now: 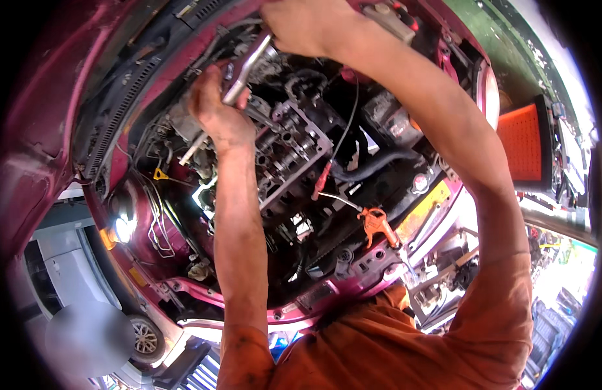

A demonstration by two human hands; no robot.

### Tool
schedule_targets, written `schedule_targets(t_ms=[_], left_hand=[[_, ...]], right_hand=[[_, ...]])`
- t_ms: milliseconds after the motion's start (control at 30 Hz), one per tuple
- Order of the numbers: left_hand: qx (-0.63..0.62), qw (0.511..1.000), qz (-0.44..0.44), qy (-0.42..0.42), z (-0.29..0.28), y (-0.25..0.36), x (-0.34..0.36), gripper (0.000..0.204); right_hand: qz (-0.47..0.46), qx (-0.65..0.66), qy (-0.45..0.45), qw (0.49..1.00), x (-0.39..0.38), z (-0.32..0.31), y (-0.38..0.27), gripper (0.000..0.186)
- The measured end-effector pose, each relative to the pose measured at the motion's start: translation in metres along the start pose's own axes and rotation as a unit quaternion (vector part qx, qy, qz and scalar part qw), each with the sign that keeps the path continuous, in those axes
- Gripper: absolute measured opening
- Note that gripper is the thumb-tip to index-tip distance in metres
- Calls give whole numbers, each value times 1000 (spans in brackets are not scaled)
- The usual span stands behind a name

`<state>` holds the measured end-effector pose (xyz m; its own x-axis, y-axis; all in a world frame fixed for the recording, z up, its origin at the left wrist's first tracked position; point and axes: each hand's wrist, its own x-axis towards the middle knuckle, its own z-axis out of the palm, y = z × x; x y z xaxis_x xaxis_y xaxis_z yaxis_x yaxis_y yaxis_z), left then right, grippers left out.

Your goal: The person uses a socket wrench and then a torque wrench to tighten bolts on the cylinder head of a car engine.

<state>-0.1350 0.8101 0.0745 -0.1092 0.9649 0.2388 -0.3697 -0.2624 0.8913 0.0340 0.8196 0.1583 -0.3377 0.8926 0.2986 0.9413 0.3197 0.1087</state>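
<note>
My right hand [307, 29] is closed round the far end of a silver socket wrench [250, 65] at the top of the view. At the wrench's near end my left hand [221, 114] is wrapped round it, fingers partly hidden behind the metal. A dark bar [263, 119] runs from beside my left hand toward the engine; I cannot tell whether it joins the wrench. Below and to the right lies the uncovered engine top [288, 146], its shafts and lobes showing.
An orange air blow gun [377, 225] rests on the front edge of the magenta car body [307, 300]. Nearby are a red-handled tool [323, 181] with a cable and a black hose [379, 162]. A bright lamp [123, 229] shines at left. An orange panel [522, 143] stands at right.
</note>
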Motion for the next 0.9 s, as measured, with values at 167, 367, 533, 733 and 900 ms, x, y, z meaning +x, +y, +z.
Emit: schedule_targets(t_ms=[167,367,533,733,900], left_hand=[[-42,999,11,-28,5,21,2,22],[150,966,172,-124,4,97,-26,28],[245,752,484,-374,8,123,-144,22],[279,671,559,-399,-6,151,-261,15],[412,808,344,-244,-112,144,-321,14]], right_hand=[[-46,-42,178,982,7,19,8,18],[-54,24,107,992,-50,-73,-17,27],[-156,498,-265,811,-197,-99,-50,30],[28,511,-92,854,-384,-74,-121,31],[113,352,-83,926,-479,-70,-140,39]])
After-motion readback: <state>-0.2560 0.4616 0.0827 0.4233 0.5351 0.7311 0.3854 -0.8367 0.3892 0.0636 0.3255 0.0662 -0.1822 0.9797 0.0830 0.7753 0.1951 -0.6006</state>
